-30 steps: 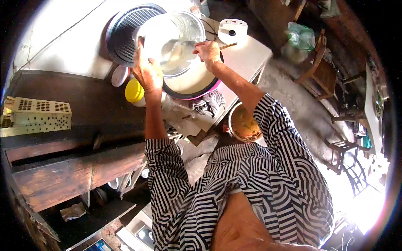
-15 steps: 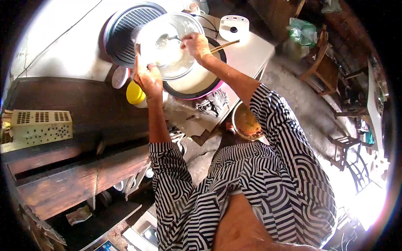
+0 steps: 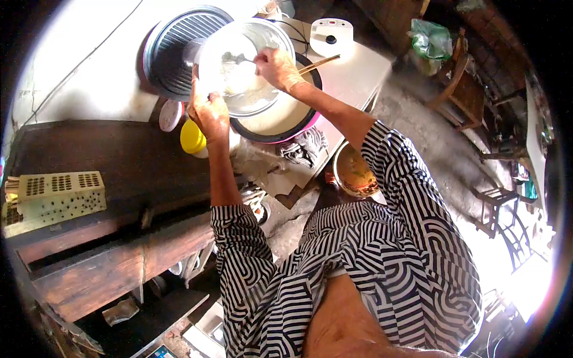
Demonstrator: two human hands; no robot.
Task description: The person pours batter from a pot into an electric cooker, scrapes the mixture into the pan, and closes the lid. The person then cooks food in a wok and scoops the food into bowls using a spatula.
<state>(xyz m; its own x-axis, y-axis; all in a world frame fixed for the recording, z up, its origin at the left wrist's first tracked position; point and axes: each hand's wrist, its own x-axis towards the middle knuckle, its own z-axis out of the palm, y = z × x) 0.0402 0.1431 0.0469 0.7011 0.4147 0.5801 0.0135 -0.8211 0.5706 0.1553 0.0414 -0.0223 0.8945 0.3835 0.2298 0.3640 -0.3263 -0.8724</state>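
Note:
My left hand (image 3: 209, 113) grips the near left rim of a shiny metal bowl (image 3: 262, 106), which is tilted above a dark-rimmed pan (image 3: 280, 125) of pale liquid. Inside the bowl, whitish contents are partly lost in glare. The fingers of my right hand (image 3: 277, 68) are closed on a spoon (image 3: 242, 58) that reaches into the bowl. A pair of chopsticks (image 3: 322, 62) rests at the pan's right rim, beyond my right wrist. Left of the bowl stands a round ridged dark lid or tray (image 3: 173, 53).
A white control unit (image 3: 332, 38) sits on the white table (image 3: 358, 77). Near my left forearm are a yellow lid (image 3: 191, 137) and a striped cloth (image 3: 305, 146). Lower down is a pot with orange contents (image 3: 356, 170). A perforated basket (image 3: 62, 188) stands at the left.
My right hand has moved left with the spoon, further over the bowl. The chopsticks now show more fully. My left hand keeps its hold on the rim.

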